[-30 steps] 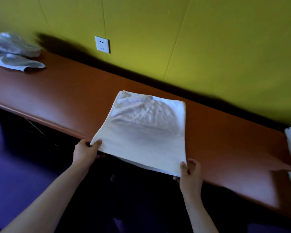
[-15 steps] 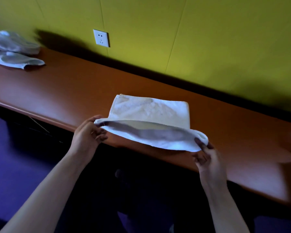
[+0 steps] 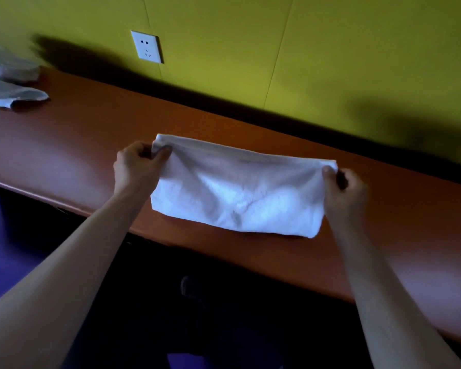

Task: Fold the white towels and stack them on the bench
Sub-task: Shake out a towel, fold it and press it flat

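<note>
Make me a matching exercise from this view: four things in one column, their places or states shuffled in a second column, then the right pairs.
Things:
1. left hand
2. right hand
3. wall socket
4. crumpled towels

Places or states:
A. on the yellow wall above the bench
B. pinching the right far corner of the folded white towel
C. lying at the bench's far left end
D. pinching the towel's left far corner

Pairs: 1-D, 2-B, 3-A, 4-C

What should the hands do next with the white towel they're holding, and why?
Probably lower the far edge flat and let go. The left hand and right hand each pinch a far corner of the white towel, which already lies doubled on the bench but looks rumpled in the middle, so smoothing it should come right after.
</note>
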Tool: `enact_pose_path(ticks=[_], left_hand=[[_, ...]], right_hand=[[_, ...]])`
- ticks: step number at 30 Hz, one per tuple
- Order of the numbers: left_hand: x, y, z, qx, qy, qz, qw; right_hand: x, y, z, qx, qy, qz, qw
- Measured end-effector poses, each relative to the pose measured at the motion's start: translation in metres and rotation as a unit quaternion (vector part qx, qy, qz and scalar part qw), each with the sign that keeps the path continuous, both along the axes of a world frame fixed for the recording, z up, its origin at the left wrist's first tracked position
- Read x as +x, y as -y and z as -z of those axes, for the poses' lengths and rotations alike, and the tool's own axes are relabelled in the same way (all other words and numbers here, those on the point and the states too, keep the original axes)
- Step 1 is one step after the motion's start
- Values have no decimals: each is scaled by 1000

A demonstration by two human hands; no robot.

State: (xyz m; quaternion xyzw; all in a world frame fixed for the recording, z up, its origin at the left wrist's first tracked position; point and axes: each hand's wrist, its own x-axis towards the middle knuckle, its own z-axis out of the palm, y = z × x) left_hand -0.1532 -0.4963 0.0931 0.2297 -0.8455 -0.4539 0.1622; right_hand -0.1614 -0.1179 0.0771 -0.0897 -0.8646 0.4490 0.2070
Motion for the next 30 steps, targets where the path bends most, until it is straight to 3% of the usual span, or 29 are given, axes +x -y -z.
enact_pose_path(ticks=[9, 11, 13, 16, 19, 21, 25, 30], left_hand=[[-61, -8, 50, -44, 86, 2, 995], [-57, -13, 63, -119, 115, 24, 986], [-41, -23, 73, -224, 74, 47, 971], [-7, -50, 84, -367, -16, 123, 922], [27, -86, 98, -376, -34, 249, 892], [46, -105, 104, -374, -12, 299, 878], [58, -110, 106, -373, 53, 306, 874], [39, -111, 98, -386, 119, 314, 859]], right_hand=[[-75, 17, 38, 43, 102, 11, 994], [-72, 17, 50, 97, 182, 40, 978], [-63, 17, 56, 169, 137, 46, 975], [-55, 21, 57, 248, 5, -82, 965], [-57, 20, 67, 343, 12, -241, 908], [-58, 14, 76, 374, 65, -286, 880], [-38, 6, 86, 385, 137, -247, 879], [37, 22, 76, 410, 172, -115, 889]])
